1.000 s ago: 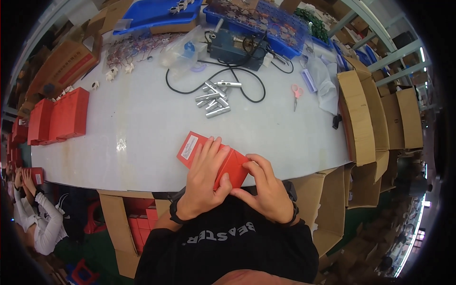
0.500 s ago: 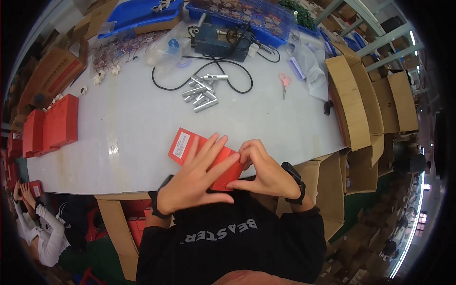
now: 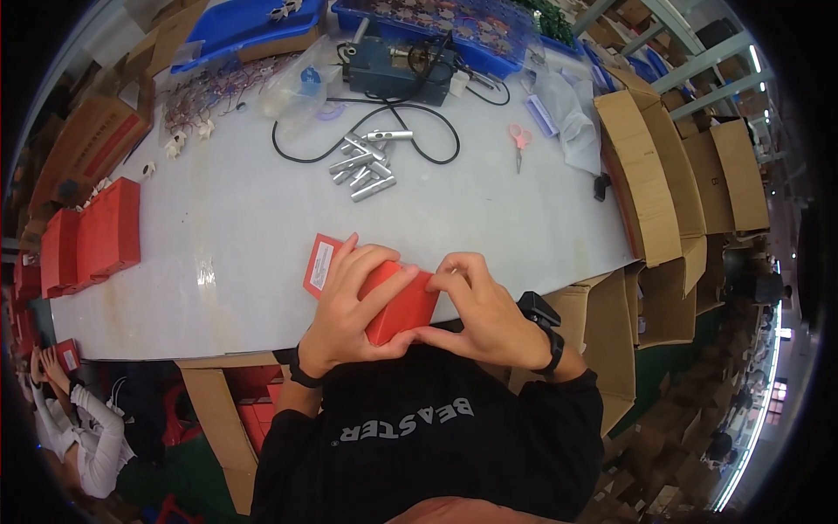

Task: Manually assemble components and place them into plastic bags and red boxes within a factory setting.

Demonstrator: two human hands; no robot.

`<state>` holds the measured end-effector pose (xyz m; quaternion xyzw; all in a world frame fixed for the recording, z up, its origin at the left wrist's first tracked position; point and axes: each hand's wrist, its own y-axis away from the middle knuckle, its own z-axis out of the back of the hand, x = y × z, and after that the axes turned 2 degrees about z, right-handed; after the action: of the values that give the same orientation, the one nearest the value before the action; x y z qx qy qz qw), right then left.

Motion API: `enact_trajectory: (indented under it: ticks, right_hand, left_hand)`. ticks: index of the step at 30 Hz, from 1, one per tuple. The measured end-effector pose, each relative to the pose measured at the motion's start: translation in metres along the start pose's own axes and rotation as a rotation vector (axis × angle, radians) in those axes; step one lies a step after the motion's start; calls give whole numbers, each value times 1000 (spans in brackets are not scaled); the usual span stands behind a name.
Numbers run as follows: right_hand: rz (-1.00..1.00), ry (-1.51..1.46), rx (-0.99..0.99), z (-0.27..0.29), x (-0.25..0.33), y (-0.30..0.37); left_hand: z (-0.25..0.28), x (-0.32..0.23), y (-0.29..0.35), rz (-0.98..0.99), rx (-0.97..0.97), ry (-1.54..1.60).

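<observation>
A red cardboard box with a white label at its far-left end lies tilted at the near edge of the table, between my hands. My left hand is closed over the box, with its fingers across the top and its thumb at the near side. My right hand grips the box's right end, thumb low at the near corner and bent fingers at the upper corner. Part of the box is covered by my left fingers. Beyond it lies a pile of several silver metal tubes.
Pink scissors lie at the right, near a clear plastic bag. A dark machine with a black cable and blue trays stand at the back. Red boxes are stacked left; open cartons stand right. A co-worker's hands show at far left.
My left hand has gone from flat and spread to curled around the box. The box has tipped, showing more of its broad red face. The right hand stays at its end.
</observation>
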<state>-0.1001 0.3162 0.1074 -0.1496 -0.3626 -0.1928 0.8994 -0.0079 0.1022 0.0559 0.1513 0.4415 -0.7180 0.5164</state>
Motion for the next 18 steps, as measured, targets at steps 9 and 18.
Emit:
enact_trajectory:
  ticks: [9,18]
  right_hand:
    - [200,347,-228,-16,0,1]
    - [301,275,-220,-17,-1,-8]
  left_hand:
    - [-12,-14,0,80,-198,-125]
    - [11,-24,2,350,-106,113]
